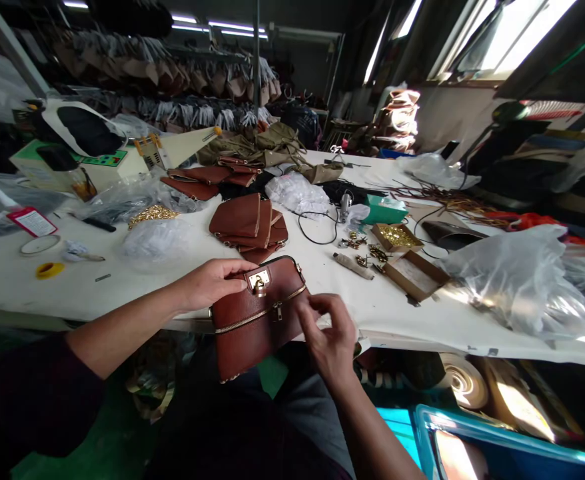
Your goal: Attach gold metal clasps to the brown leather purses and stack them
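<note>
A small brown leather bag (260,333) leans tilted at the table's front edge, above my lap. Across its front runs a gold zipper (242,323) with a hanging pull (277,311). Above the zipper sits a gold clasp plate with a small padlock (259,287). My left hand (212,287) grips the bag's upper left, thumb on the front beside the padlock and index finger along the top edge. By the bag's right side is my right hand (330,330), its thumb and fingers curled together in a pinch; whatever lies between the fingertips is hidden.
Behind the bag lies a stack of brown leather pieces (247,223). To the right are a box of gold fittings (396,237), an open shallow box (416,275) and a plastic bag (522,280). At left are gold chains (152,215), yellow tape (50,270) and a red glue bottle (30,219).
</note>
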Tool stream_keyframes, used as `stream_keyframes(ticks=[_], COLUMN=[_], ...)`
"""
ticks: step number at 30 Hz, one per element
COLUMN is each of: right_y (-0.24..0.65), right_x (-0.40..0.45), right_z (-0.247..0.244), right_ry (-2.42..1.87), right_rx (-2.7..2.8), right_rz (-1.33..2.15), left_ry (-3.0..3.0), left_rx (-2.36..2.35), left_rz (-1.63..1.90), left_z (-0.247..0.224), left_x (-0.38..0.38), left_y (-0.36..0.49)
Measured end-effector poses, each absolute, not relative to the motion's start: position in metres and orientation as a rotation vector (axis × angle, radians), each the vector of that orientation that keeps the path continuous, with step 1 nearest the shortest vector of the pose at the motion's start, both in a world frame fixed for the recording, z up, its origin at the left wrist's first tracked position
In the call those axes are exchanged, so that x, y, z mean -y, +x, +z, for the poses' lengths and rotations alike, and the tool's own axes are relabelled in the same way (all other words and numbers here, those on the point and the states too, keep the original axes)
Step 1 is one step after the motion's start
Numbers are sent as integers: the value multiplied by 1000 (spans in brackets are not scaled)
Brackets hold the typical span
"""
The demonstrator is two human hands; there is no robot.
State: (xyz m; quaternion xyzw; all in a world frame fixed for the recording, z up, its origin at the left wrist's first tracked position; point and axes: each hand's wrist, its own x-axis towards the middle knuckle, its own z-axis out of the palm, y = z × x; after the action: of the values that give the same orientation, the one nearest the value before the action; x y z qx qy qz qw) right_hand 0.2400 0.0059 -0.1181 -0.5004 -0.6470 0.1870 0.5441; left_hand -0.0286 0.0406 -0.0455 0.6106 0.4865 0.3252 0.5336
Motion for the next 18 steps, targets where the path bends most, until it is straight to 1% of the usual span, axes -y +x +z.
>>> stream_keyframes(ticks=[3,6,11,15,18], right_y=[213,190,185,187,185], right_x=[-26,-39,-42,-39,-38], right_z=[-87,-73,-73,-80,-84], right_ry=[-1181,-1292,-1235,-1140,-1165], right_rx=[1925,2140,2377,2524,2546], right_rz=[510,379,273,156,98], left_ry=[1439,1463,1487,1469,1423], left_rx=[-1160,-1159,-1149,-1148,-1162], left_rz=[756,771,734,597,516], left_z=[-45,-44,-47,-54,-59], left_x=[-39,-36,-33,-34,-33], left_y=[-23,-21,-26,-26,-23])
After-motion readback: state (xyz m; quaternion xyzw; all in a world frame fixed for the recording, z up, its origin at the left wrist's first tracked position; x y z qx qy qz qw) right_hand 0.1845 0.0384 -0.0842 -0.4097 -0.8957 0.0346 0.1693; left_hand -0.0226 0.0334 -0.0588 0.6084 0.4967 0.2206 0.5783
